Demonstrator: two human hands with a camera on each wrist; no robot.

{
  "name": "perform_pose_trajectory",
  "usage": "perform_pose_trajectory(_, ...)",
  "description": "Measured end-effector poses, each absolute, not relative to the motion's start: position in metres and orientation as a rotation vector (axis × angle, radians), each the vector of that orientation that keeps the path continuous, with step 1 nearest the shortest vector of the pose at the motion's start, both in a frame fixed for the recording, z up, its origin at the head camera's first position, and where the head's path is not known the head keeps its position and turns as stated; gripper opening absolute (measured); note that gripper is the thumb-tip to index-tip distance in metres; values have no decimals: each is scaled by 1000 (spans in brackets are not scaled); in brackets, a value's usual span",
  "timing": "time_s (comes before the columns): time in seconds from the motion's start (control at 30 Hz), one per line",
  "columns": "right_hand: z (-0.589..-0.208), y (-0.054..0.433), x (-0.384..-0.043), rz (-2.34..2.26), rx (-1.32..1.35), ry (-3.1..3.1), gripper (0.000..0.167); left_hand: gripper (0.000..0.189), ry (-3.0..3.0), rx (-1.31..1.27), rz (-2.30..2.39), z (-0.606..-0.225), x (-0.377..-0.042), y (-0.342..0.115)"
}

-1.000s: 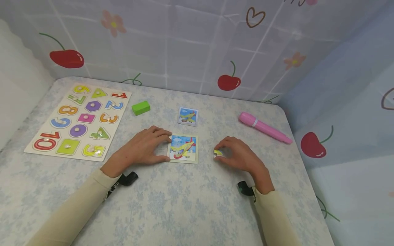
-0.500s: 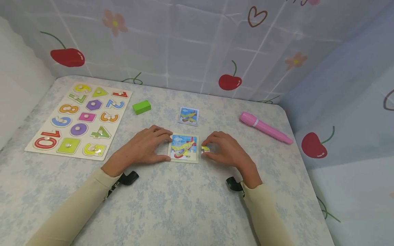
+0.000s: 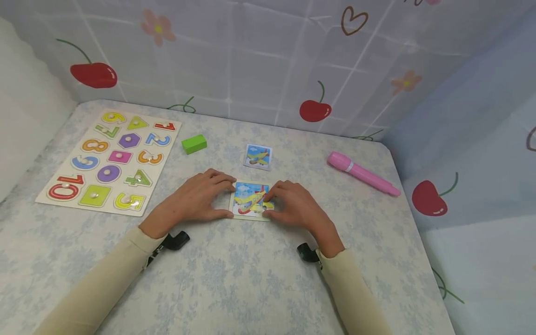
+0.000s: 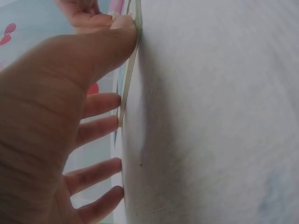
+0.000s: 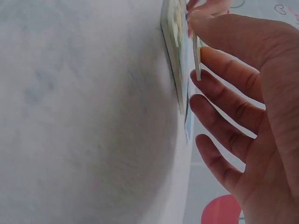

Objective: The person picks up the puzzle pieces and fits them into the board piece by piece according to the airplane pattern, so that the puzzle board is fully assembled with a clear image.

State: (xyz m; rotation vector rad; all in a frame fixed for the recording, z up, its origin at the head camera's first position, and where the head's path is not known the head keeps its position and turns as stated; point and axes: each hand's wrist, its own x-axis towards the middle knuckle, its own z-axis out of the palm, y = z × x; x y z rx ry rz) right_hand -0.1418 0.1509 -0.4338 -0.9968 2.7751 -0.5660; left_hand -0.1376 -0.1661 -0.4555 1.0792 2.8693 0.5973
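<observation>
A small square jigsaw puzzle (image 3: 248, 199) with a yellow airplane lies in its pale tray in the middle of the head view. At its left edge my left hand (image 3: 197, 197) holds the tray, thumb by the near corner and fingers by the far one. My right hand (image 3: 295, 204) pinches a yellow puzzle piece (image 3: 268, 205) between thumb and fingers over the tray's right side. In the right wrist view that puzzle piece (image 5: 197, 60) stands edge-on, raised above the tray's surface (image 5: 172, 56). The left thumb (image 4: 107, 46) presses the tray's edge in the left wrist view.
A small airplane picture card (image 3: 257, 157) lies beyond the puzzle. Back left are a green block (image 3: 194, 144) and a board of knobbed numbers and shapes (image 3: 157, 188). A pink pen-shaped toy (image 3: 363, 174) lies at the right. A cherry-patterned curtain (image 3: 255, 65) hangs behind the table.
My right hand has moved left with the puzzle piece, from the bare cloth to over the tray's right side. The left hand has stayed at the tray's left edge.
</observation>
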Motion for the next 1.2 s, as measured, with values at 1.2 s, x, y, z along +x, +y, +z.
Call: perform_pose_trajectory(1.2,-441,143,-139,-566,-1159,2755,27,66,2875,1106,595,-455,-138,-166)
